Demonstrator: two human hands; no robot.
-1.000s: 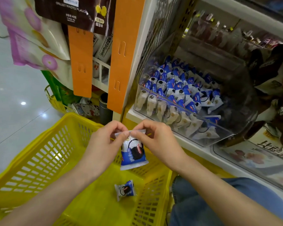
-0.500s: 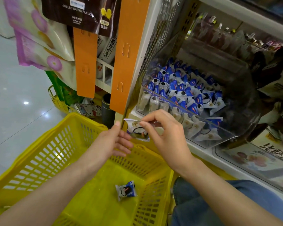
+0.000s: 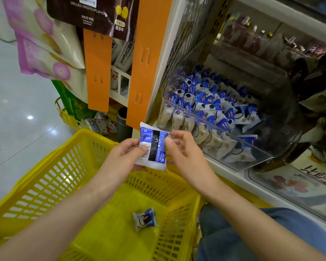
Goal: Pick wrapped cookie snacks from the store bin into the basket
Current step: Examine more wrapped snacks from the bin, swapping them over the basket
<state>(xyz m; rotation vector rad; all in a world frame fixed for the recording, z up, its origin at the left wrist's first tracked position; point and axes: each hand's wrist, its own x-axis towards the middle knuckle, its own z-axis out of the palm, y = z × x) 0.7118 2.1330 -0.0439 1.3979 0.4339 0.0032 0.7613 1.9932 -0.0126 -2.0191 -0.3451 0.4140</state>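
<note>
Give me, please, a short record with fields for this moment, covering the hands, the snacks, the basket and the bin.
left hand: pinches the held packet by its left edge
right hand: pinches its right edge
held packet: blue and white, barcode side towards the camera, above the far rim of the basket
basket: yellow, one wrapped snack on its floor
bin: clear, many wrapped snacks inside
</note>
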